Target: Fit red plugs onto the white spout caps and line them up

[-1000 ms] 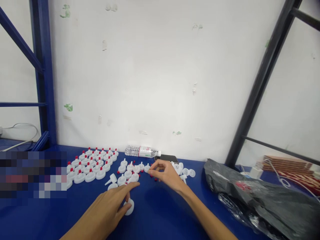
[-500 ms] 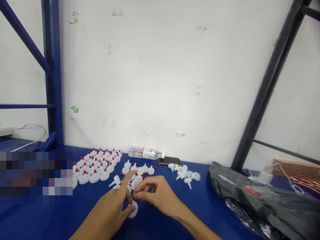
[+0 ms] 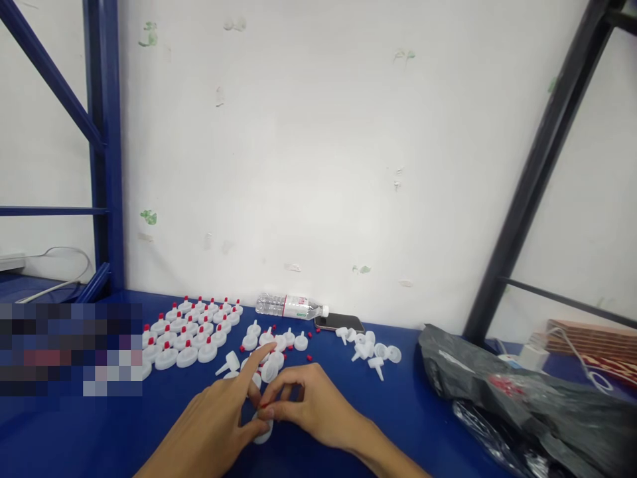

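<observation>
The left hand (image 3: pixel 213 415) grips a white round plastic nozzle cap (image 3: pixel 263 435) between thumb and fingers, low over the blue desk (image 3: pixel 398 411). The right hand (image 3: pixel 321 406) pinches a small red plastic tip (image 3: pixel 264 405) just above that cap; whether the two touch is hidden by the fingers. Beyond them lie loose white nozzle caps (image 3: pixel 271 368); to the left, red-tipped white caps (image 3: pixel 187 356) stand in rows.

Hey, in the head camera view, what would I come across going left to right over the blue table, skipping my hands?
Rows of red-tipped white caps, a clear plastic bottle lying on its side, a dark phone, a loose cluster of white caps without red tips, a dark grey plastic bag.
</observation>
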A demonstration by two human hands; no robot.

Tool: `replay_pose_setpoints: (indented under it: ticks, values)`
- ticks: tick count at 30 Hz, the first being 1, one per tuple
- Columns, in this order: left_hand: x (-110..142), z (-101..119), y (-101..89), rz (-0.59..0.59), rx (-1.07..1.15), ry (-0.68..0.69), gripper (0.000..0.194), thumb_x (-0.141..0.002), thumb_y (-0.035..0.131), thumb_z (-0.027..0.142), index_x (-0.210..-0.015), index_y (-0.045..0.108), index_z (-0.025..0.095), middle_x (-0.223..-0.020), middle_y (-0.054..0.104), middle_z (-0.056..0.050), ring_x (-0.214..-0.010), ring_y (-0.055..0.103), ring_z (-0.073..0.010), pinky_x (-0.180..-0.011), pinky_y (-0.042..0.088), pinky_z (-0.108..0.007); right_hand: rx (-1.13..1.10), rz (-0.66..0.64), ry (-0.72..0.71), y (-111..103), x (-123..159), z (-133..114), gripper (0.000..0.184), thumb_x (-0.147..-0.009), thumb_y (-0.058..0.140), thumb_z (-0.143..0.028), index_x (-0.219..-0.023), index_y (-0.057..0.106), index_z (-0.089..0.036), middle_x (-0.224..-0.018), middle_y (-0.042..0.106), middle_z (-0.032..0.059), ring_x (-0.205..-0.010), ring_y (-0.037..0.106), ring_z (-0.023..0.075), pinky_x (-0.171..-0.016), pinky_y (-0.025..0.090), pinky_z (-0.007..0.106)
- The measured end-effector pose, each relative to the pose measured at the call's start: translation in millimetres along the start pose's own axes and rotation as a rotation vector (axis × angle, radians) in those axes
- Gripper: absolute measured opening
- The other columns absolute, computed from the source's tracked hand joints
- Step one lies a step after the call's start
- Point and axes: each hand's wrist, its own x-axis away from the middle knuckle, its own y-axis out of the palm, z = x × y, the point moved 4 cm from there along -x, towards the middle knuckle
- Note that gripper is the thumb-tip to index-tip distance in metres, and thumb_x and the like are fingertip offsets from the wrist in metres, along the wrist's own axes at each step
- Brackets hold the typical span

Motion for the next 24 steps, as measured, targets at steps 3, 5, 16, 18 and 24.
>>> replay_pose_setpoints:
  ticks: [3, 5, 16, 18, 24]
  values:
    - [1.5, -0.3, -3.5, 0.029, 0.054, 0.034, 0.083, -0.071, 0.064, 0.02, -0.148, 0.04, 0.038, -0.11, 0.072, 0.003, -0.064, 0.065, -0.0122, -0.067, 0.047, -0.024, -0.001, 0.001, 0.002, 0.2, -1.0, 4.6, 0.016, -0.08, 0.08, -0.039, -0.088, 0.082, -0.026, -0.083, 0.076, -0.0018, -0.069, 0.062, 0.013, -0.067, 0.045, 0.022]
    - [3.5, 2.8, -9.5, 0.097, 0.089, 0.126, 0.05, -0.081, 0.062, 0.03, -0.131, 0.06, 0.033, -0.112, 0.071, 0.0, -0.066, 0.064, -0.0121, -0.07, 0.049, -0.025, 0.019, 0.013, -0.006, 0.6, -1.2, 7.8, 0.018, -0.081, 0.08, -0.041, -0.09, 0.082, -0.026, -0.082, 0.075, -0.0018, -0.069, 0.061, 0.0131, -0.067, 0.045, 0.022]
    - [-4.3, -18.1, -2.1, 0.08, -0.053, 0.045, 0.021, -0.082, 0.056, 0.034, -0.082, 0.076, 0.028, -0.079, 0.075, 0.001, -0.069, 0.066, -0.017, -0.064, 0.043, -0.026, 0.125, -0.057, -0.05, -10.7, -4.0, 11.0, 0.031, -0.074, 0.083, -0.051, -0.098, 0.082, -0.031, -0.083, 0.072, -0.0025, -0.062, 0.056, 0.0109, -0.057, 0.041, 0.021]
    - [-4.6, -24.3, -10.8, 0.109, -0.067, 0.022, 0.022, -0.081, 0.055, 0.035, -0.083, 0.075, 0.027, -0.081, 0.076, 0.0, -0.07, 0.066, -0.0177, -0.065, 0.044, -0.026, 0.168, 0.031, -0.039, -26.7, -4.9, 4.6, 0.028, -0.077, 0.081, -0.049, -0.095, 0.081, -0.028, -0.083, 0.074, -0.0015, -0.062, 0.057, 0.0116, -0.059, 0.042, 0.022]
    - [-5.2, -50.6, -61.7, 0.111, -0.215, -0.136, 0.022, -0.08, 0.056, 0.035, -0.075, 0.076, 0.025, -0.081, 0.077, -0.001, -0.075, 0.067, -0.0222, -0.064, 0.039, -0.028, 0.565, 0.333, -0.042, -73.6, -0.6, -10.9, 0.034, -0.102, 0.051, -0.038, -0.085, 0.074, -0.021, -0.079, 0.073, 0.0002, -0.068, 0.062, 0.0146, -0.066, 0.039, 0.026]
